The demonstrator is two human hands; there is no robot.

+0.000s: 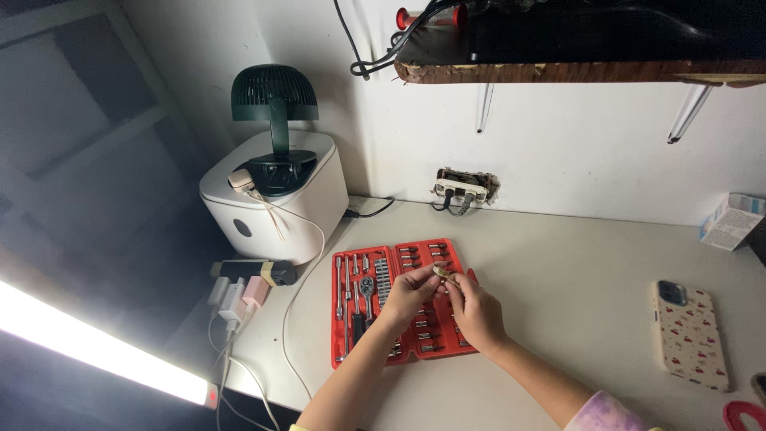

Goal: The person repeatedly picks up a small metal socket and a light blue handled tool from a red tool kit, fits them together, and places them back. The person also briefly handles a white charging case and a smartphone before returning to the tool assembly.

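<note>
Hands meet above an open red socket-set case [399, 299] lying flat on the pale desk [558, 263], so its rows of sockets and the ratchet sit within your easy reach. Your left hand [408, 294] and right hand [476, 313] pinch a small brass-coloured metal piece [443, 272] between their fingertips, raised just over the case's right half, likely for a closer look. A phone in a patterned case [690, 334] lies well apart on the right; a white appliance [275, 199] with a dark fan [274, 100] stands left.

I see one small carton [732, 220], white with pale blue, lying against the wall at two o'clock.
</note>
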